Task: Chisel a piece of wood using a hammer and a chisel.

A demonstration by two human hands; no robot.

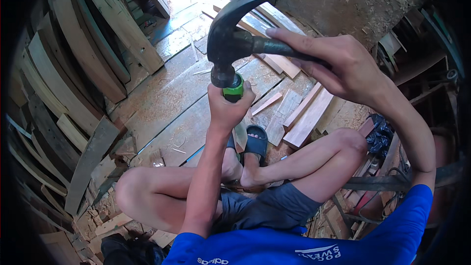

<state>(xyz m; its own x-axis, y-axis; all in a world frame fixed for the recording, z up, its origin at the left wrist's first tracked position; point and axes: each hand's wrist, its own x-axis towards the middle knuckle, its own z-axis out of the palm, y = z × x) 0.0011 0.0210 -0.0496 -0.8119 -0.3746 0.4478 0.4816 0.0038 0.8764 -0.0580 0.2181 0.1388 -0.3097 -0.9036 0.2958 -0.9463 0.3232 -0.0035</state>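
Observation:
My right hand (338,64) is closed around the dark handle of a claw hammer (228,44), up in front of me. The hammer's claw points up and to the right, and its striking face is down at the capped end of a green-and-black tool handle (234,90). Whether the two touch, I cannot tell. My left hand (228,108) wraps round this handle, thumb up along its side. The tool's working end is hidden below the fist. A narrow piece of wood (240,136) shows just under the left hand, between my feet.
Curved boards (81,39) lean in a stack along the left. Planks (309,118) lie on the floor ahead to the right, among shavings and offcuts. My bent knees flank the work. A dark sandal (257,142) is on one foot. Black plastic (380,135) lies at right.

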